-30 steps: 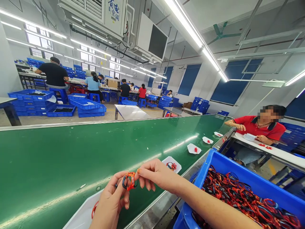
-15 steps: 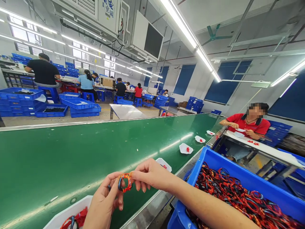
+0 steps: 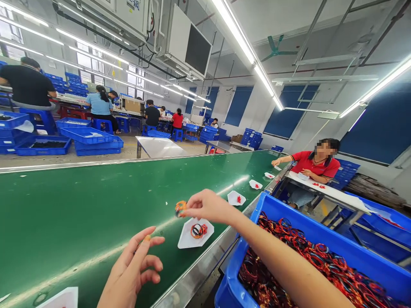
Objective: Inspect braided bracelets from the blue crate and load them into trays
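Observation:
My right hand (image 3: pixel 207 206) pinches a small red and black wire coil (image 3: pixel 180 208) above the green conveyor belt (image 3: pixel 80 209). Just below it lies a white tray (image 3: pixel 188 238) that carries another wire coil (image 3: pixel 198 230). My left hand (image 3: pixel 130 273) hovers lower left over the belt with its fingers spread and nothing in them. A blue bin (image 3: pixel 244 273) full of red and black wire coils stands at my right, under my right forearm.
More white trays (image 3: pixel 236 197) with red coils ride the belt toward a person in a red shirt (image 3: pixel 316 164) at a white table. The corner of another white tray (image 3: pixel 62 298) shows at the bottom left. Other workers and stacked blue crates (image 3: pixel 86 140) fill the background.
My left hand let go of the coil and dropped away, open. My right hand carried the coil forward over a white tray. The trays moved along the belt and my view turned right.

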The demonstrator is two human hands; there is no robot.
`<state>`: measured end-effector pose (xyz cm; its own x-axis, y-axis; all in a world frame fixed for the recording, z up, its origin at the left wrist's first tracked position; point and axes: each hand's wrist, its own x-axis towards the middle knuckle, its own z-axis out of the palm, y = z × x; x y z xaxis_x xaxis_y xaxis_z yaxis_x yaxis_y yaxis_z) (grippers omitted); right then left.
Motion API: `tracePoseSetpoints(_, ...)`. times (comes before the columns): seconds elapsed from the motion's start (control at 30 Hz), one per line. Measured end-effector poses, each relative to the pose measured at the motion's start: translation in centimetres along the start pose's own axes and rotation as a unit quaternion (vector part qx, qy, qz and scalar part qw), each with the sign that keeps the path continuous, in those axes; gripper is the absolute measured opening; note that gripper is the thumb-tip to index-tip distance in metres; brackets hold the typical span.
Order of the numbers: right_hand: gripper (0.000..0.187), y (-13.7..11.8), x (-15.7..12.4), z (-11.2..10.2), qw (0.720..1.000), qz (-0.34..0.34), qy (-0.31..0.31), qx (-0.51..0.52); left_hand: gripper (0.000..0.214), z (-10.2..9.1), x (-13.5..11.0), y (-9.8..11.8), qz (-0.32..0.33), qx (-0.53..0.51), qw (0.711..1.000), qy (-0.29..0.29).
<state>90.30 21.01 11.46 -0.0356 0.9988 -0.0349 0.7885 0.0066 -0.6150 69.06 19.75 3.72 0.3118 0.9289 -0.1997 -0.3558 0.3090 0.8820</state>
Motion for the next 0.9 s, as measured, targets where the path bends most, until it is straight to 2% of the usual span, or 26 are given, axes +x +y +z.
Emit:
tracePoseSetpoints(0.07, 0.022, 2.0, 0.7, -2.8, 0.99, 0.063, 0.054, -0.118, 0.052, 0.0, 0.3, -0.2, -0.008, -0.005, 1.0, -0.01)
tracePoseSetpoints(0.2, 0.022, 7.0, 1.2, -6.6, 0.962, 0.183, 0.071, -0.188, 0.054, -0.2, 1.1, -0.5, -0.031, -0.031, 0.998, -0.032)
tracePoseSetpoints(0.33, 0.024, 10.6, 0.7, -7.4, 0.927, 0.29, 0.061, -0.231, 0.062, -0.2, 1.4, 0.0, -0.055, -0.082, 0.992, -0.076)
tracePoseSetpoints(0.4, 0.023, 11.3, 0.4, -7.4, 0.916, 0.317, 0.06, -0.239, 0.07, -0.1, 1.1, 0.3, -0.056, -0.109, 0.987, -0.103)
tracePoseSetpoints(0.47, 0.021, 11.2, 0.4, -7.3, 0.916, 0.319, 0.061, -0.235, 0.078, 0.0, 0.7, 0.5, -0.06, -0.122, 0.983, -0.121)
tracePoseSetpoints(0.53, 0.02, 10.2, 0.6, -7.0, 0.93, 0.291, 0.056, -0.215, 0.079, 0.0, 0.1, 0.6, -0.061, -0.125, 0.982, -0.13)
tracePoseSetpoints(0.63, 0.023, 6.9, 1.1, -5.6, 0.965, 0.207, 0.032, -0.156, 0.075, -0.1, -0.7, 0.6, -0.065, -0.134, 0.979, -0.143)
tracePoseSetpoints(0.73, 0.026, 2.2, 0.8, -2.8, 0.994, 0.083, -0.044, -0.058, 0.076, -0.2, -1.0, 0.6, -0.079, -0.146, 0.972, -0.166)
tracePoseSetpoints(0.8, 0.028, -0.6, 0.1, -0.5, 0.992, -0.013, -0.121, 0.023, 0.076, -0.2, -1.1, 0.6, -0.079, -0.151, 0.968, -0.185)
tracePoseSetpoints(0.9, 0.029, -3.3, -1.1, 2.7, 0.967, -0.084, -0.218, 0.103, 0.077, -0.3, -1.2, 0.7, -0.081, -0.164, 0.961, -0.209)
